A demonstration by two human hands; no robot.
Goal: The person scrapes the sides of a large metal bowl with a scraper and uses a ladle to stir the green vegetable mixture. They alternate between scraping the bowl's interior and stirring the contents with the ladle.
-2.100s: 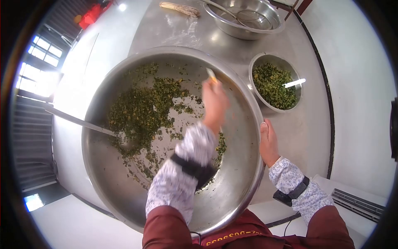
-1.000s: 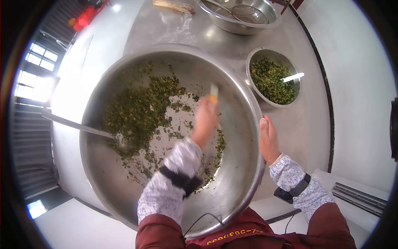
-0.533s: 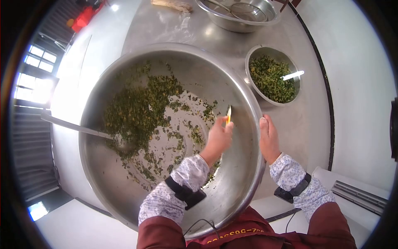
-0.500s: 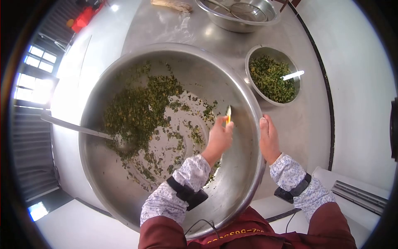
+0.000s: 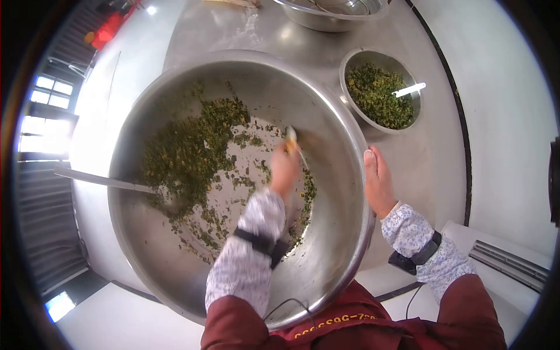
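Note:
Inside a large steel bowl, my left hand is closed round a small yellow-handled utensil with a pale head. I cannot tell whether that head is a spoon or a scraper. Chopped green filling with yellow bits is heaped on the bowl's left side, and loose scraps spread over its floor. A streak of it curves just right of my left wrist. My right hand lies against the outside of the bowl's right rim, fingers stretched and holding nothing.
A long metal handle leans over the left rim, its lower end in the filling. Beyond my right hand stands a smaller bowl of filling with a white handle sticking out. Another steel basin is at the back of the metal table.
My left hand has moved left and slightly away from me with the utensil, off the bowl's right wall toward the floor. My right hand stays at the rim. The view has shifted slightly.

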